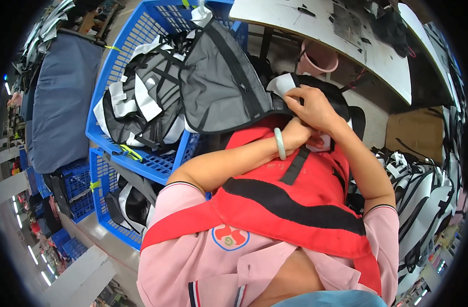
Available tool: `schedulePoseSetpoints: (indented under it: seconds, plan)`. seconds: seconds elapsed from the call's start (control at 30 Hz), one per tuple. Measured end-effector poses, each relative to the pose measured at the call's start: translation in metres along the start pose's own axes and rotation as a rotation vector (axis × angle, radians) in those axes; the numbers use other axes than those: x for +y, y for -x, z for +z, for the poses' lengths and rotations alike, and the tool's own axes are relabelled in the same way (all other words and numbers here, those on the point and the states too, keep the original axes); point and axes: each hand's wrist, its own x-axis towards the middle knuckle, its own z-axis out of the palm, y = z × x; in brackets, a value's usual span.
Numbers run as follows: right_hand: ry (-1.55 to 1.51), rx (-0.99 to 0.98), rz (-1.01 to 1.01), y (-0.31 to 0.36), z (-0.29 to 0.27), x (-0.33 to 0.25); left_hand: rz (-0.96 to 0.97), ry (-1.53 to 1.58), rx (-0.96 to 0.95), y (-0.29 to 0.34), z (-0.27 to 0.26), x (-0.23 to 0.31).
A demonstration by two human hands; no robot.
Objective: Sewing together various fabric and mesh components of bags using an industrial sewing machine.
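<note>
Head view. Both hands work on the red and black bag panel (295, 199) that lies across the lap, at its top edge where a grey and black piece (218, 82) hangs over from the blue crate (142, 153).

Procedure, as judged: keep the panel's edge taut against the body, hold the work close to both hands, and let the black strap (295, 166) run straight, without twist.

Grip, right hand (313, 107): fingers curled and pressed together on the black and white edge piece (287, 82), pinching it from above.

Grip, left hand (298, 134): closed in a fist just beneath the right hand, touching it; what it clamps is hidden. A pale green bangle (280, 143) sits on this wrist.

The white worktop (321, 30) stands beyond, untouched.
</note>
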Motion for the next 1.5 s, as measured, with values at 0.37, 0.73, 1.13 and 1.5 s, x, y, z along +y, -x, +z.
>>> schedulePoseSetpoints:
  seconds: [0.37, 0.73, 1.13, 1.5]
  plan:
    - [0.033, -0.263, -0.014, 0.024, 0.004, 0.019, 0.711, -1.147, 0.183, 0.071, -0.067, 0.030]
    - [0.270, -0.105, -0.199, 0.031, -0.027, 0.017, 0.992, -1.689, 0.171, 0.038, -0.087, 0.089]
    - [0.139, 0.059, -0.099, 0.077, -0.245, -0.033, 0.536, -0.960, -0.240, 0.011, 0.078, 0.227]
    - [-0.101, 0.026, 0.132, 0.031, -0.268, 0.063, 0.434, -0.991, -0.126, -0.102, 0.084, 0.250]
